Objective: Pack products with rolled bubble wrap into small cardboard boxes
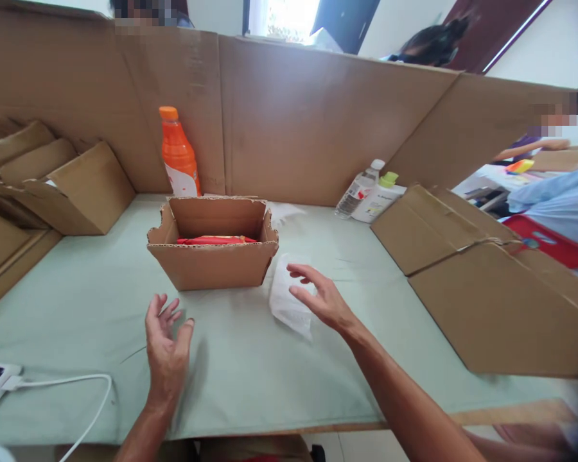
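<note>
An open cardboard box stands upright on the pale green table cover. Inside it lies a red packet, of which only the top edge shows. My left hand hovers in front of the box's left end, fingers apart and nothing in them. Right of the box, my right hand is held above a crumpled translucent white plastic bag. Its thumb and fingers are apart, and it holds nothing. Neither hand touches the box.
An orange bottle stands behind the box. A clear bottle and a white bottle lean at the back right. Cardboard boxes flank both sides. A white cable runs from a device at left. People sit beyond the cardboard partition.
</note>
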A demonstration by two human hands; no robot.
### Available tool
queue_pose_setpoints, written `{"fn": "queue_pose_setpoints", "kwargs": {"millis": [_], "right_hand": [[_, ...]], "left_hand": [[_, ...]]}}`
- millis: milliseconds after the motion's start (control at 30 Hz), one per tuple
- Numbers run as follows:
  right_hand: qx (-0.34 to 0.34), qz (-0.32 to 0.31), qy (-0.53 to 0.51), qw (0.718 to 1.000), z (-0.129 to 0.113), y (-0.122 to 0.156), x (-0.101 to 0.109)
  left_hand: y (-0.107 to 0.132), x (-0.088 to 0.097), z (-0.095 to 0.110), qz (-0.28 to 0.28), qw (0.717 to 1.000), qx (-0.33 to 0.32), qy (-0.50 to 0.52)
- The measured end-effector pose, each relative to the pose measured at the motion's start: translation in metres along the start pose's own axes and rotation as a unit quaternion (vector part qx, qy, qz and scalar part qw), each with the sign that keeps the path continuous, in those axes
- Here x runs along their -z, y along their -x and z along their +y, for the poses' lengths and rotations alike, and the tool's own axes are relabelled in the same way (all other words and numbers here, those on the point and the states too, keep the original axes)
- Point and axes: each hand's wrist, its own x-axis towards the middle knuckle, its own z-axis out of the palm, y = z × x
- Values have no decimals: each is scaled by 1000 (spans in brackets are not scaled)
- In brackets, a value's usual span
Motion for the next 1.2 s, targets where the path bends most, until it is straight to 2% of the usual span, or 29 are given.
{"fn": "queue_pose_setpoints", "kwargs": {"millis": [67, 167, 267, 367, 433, 500, 533, 567, 633, 700, 733, 833, 900, 967, 1000, 1067, 1133, 1200], "right_hand": [[13, -50, 75, 996, 8, 28, 4], [59, -95, 192, 975, 19, 56, -10], [88, -52, 248, 963, 24, 65, -31], [101, -29, 200, 974, 18, 70, -40], [90, -85, 115, 986, 9, 76, -39], [57, -151, 28, 987, 0, 83, -36], [39, -157, 4, 987, -4, 87, -34], [28, -133, 3, 991, -7, 92, -33], [43, -16, 68, 997, -11, 103, -32], [101, 92, 157, 978, -16, 116, -34], [136, 109, 191, 966, -17, 123, -36], [194, 37, 256, 946, -17, 135, -47], [187, 2, 277, 942, -12, 136, -54], [157, -2, 250, 955, -8, 133, -58], [132, -9, 214, 968, -7, 131, -59], [63, -72, 116, 989, -11, 128, -57], [2, -142, 49, 989, -18, 124, -54], [-11, -135, 78, 988, -22, 118, -53]], "left_hand": [[19, 4, 2, -30, 996, -48, -70], [43, 0, 10, -121, 966, -153, -169], [55, -14, 23, -226, 914, -268, -205], [63, -24, 33, -305, 874, -319, -204], [70, -26, 35, -345, 864, -313, -194], [77, -26, 34, -371, 866, -270, -198], [79, -26, 32, -378, 871, -236, -208], [80, -27, 31, -380, 875, -200, -223], [80, -30, 28, -378, 878, -138, -258], [77, -36, 26, -383, 871, -102, -289], [75, -39, 26, -389, 865, -95, -303], [71, -45, 26, -393, 856, -108, -320], [71, -42, 27, -356, 874, -147, -296], [72, -32, 29, -329, 888, -205, -250], [74, -26, 30, -331, 886, -233, -226], [76, -14, 33, -363, 871, -264, -198], [77, -8, 34, -387, 861, -255, -207], [77, -10, 32, -381, 862, -231, -241]]}}
